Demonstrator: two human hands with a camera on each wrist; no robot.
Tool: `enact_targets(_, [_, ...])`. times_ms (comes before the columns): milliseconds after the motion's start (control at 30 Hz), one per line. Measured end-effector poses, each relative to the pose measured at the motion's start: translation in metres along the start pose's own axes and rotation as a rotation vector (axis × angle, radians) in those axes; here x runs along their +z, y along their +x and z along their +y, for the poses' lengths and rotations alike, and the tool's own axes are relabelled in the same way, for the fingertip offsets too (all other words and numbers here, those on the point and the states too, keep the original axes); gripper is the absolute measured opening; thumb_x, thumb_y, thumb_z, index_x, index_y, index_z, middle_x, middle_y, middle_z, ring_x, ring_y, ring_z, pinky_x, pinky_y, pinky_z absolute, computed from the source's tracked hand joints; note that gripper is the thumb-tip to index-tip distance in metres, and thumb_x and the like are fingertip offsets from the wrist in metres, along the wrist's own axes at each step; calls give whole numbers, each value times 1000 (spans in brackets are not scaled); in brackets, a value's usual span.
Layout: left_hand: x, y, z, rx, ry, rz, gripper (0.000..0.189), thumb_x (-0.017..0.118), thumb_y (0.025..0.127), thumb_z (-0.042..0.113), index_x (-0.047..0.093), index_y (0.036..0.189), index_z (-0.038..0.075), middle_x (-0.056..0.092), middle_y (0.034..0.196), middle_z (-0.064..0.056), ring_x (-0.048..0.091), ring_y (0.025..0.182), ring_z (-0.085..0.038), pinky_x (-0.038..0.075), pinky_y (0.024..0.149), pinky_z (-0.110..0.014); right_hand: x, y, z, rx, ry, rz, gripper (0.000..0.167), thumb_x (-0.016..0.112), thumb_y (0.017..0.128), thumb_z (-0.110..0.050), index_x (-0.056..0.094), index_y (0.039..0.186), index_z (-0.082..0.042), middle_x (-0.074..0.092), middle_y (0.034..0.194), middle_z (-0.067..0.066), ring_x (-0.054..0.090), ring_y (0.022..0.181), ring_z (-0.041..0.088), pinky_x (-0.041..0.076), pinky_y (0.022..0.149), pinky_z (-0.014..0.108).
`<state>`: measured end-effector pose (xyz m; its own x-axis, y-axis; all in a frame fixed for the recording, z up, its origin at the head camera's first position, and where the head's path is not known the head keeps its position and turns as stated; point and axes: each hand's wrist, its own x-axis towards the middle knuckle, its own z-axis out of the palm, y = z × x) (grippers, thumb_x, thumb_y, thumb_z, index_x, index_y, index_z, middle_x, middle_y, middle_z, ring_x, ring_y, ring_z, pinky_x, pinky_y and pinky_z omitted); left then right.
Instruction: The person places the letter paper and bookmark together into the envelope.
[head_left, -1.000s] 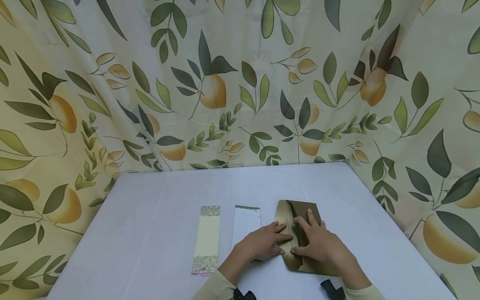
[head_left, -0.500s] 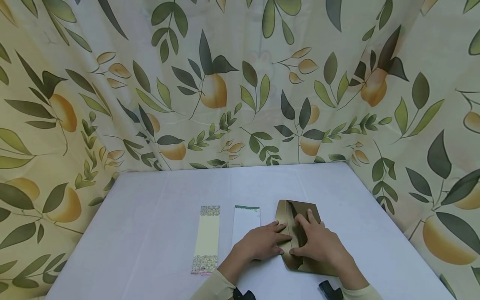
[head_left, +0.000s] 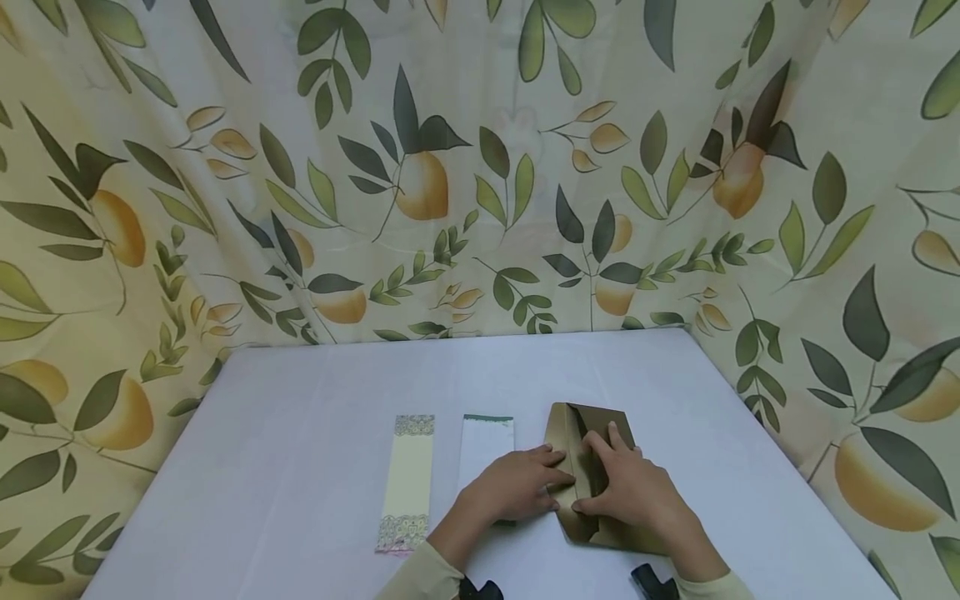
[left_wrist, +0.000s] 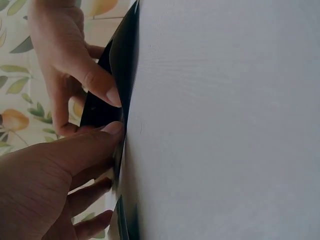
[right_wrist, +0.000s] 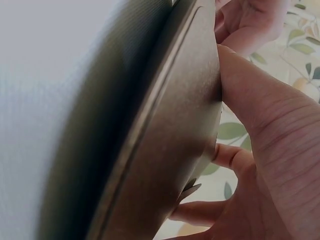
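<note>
A gold-brown paper envelope (head_left: 564,433) lies on the right half of the white table with its flap unfolded to the left. My left hand (head_left: 510,485) rests on the flap, fingers extended and thumb against the paper. On the other side of the fold, my right hand (head_left: 637,492) touches the envelope with fingers and thumb spread, the thumb near the flap's crease. Both thumbs come close together in the left wrist view, beside the dark opening (left_wrist: 102,110). From the right wrist, the envelope (right_wrist: 170,120) appears edge-on, and part of that hand's fingers is hidden.
A white sheet with a green edge (head_left: 486,442) lies partly under my left hand. Farther left is a cream strip with patterned ends (head_left: 407,475). Black wrist devices (head_left: 655,582) show near the table's front. Behind stands a leaf-and-fruit curtain (head_left: 517,250).
The head view has shifted slightly, so everything sits a little more to the left. Both hands stay in nearly the same place on the envelope.
</note>
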<state>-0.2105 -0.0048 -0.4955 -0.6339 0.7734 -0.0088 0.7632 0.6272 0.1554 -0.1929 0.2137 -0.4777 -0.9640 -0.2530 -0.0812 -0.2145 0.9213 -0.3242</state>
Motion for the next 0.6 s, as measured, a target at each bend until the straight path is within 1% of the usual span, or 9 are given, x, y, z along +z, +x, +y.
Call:
enact_targets(167, [1, -2, -5, 20, -16, 6, 39, 69, 101, 35, 68, 139, 27, 48, 156, 1, 37, 147, -18, 34, 114, -29, 1, 2, 1, 0, -5, -3, 91, 91, 65, -63, 53, 135, -18, 27, 155, 43, 43, 113, 78, 51, 62, 68])
enact_targets(400, [-5, -4, -9, 48, -49, 20, 35, 66, 103, 34, 69, 137, 26, 47, 157, -1, 36, 148, -18, 34, 115, -31, 1, 2, 0, 5, -15, -1, 91, 92, 64, -62, 54, 134, -18, 29, 153, 44, 45, 112, 77, 51, 63, 70])
enact_targets(500, [-7, -5, -11, 39, -70, 35, 33, 66, 103, 31, 70, 136, 25, 47, 157, -2, 36, 148, -17, 33, 115, -30, 1, 3, 0, 8, -21, 1, 91, 92, 64, -62, 54, 135, -17, 29, 153, 43, 47, 112, 76, 51, 63, 68])
enact_targets(600, [-10, -6, -16, 12, -94, 42, 32, 67, 103, 28, 71, 134, 24, 50, 155, -2, 37, 147, -18, 32, 115, -29, 1, 3, -1, 8, -24, 1, 91, 92, 64, -61, 54, 134, -17, 29, 154, 43, 48, 112, 75, 51, 61, 66])
